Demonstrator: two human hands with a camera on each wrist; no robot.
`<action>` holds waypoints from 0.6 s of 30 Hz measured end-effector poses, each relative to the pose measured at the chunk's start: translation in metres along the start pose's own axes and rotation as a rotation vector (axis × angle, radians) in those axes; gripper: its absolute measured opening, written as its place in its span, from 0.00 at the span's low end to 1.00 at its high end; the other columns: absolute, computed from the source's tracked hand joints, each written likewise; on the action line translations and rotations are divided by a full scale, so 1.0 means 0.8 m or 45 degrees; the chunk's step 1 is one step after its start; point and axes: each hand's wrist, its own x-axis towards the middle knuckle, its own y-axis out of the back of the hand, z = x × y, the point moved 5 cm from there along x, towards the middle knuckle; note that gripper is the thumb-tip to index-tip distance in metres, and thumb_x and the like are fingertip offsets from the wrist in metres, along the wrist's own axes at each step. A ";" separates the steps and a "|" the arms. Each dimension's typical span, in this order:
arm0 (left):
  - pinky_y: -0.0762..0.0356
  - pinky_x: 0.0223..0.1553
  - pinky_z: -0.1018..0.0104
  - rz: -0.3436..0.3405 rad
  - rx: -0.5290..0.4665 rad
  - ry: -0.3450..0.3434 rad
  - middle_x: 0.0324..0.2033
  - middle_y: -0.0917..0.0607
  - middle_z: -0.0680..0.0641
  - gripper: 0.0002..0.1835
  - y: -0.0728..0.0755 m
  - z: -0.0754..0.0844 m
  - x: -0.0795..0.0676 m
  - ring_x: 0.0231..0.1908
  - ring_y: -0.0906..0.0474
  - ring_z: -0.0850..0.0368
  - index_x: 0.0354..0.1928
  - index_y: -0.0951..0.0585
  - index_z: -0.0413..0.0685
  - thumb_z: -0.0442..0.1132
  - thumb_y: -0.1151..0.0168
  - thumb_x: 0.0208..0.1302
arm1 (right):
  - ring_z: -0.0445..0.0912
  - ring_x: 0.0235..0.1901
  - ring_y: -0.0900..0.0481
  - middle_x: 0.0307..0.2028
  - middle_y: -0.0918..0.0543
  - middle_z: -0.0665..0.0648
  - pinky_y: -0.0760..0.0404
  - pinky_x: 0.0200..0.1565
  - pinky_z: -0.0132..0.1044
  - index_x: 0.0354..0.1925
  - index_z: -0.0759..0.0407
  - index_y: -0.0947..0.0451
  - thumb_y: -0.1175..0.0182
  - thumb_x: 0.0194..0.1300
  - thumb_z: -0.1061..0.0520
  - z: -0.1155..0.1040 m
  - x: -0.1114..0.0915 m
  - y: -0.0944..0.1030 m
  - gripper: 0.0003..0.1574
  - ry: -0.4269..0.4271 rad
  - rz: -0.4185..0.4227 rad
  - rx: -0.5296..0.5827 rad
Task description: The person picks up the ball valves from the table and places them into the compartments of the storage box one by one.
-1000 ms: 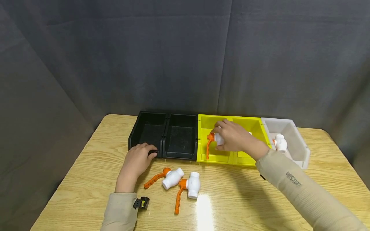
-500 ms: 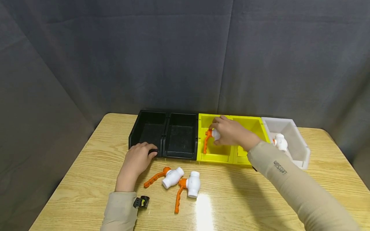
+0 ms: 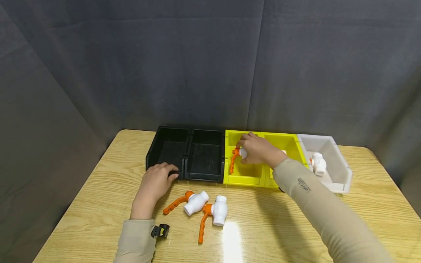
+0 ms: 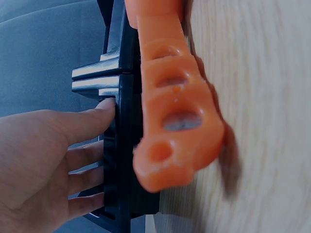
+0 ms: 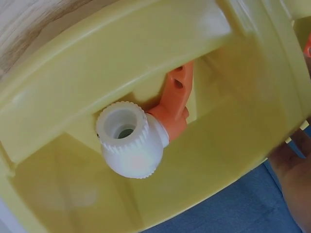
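Observation:
My left hand grips the front rim of the leftmost black bin; in the left wrist view the thumb presses the rim while the other fingers pass behind it. Within the left yellow bin, my right hand holds a white ball valve with an orange lever, its body mostly covered by the fingers. Two similar ball valves lie on the table: one near the left hand, another beside it. A valve lever looms close in the left wrist view.
Another ball valve lies in the right yellow bin. The white bin at the row's right end holds one more valve. The second black bin adjoins the left yellow one. A grey curtain hangs behind the table.
My right hand has moved a little left and toward the back with the ball valve, inside the left yellow bin. My left hand stays on the black bin's rim.

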 end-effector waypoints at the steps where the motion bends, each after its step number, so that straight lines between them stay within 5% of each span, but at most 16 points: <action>1: 0.31 0.60 0.41 0.001 0.001 -0.002 0.47 0.15 0.43 0.13 0.000 0.000 0.000 0.53 0.22 0.40 0.50 0.15 0.47 0.42 0.35 0.68 | 0.55 0.51 0.28 0.52 0.22 0.58 0.19 0.50 0.47 0.55 0.59 0.19 0.23 0.52 0.51 0.001 0.001 -0.001 0.33 -0.007 -0.006 0.000; 18: 0.32 0.62 0.41 -0.003 -0.001 -0.002 0.48 0.15 0.43 0.12 0.001 0.001 0.000 0.53 0.22 0.40 0.50 0.15 0.47 0.42 0.35 0.68 | 0.56 0.53 0.29 0.54 0.23 0.59 0.21 0.52 0.49 0.54 0.58 0.18 0.25 0.54 0.52 -0.006 0.012 -0.015 0.30 -0.045 -0.109 -0.032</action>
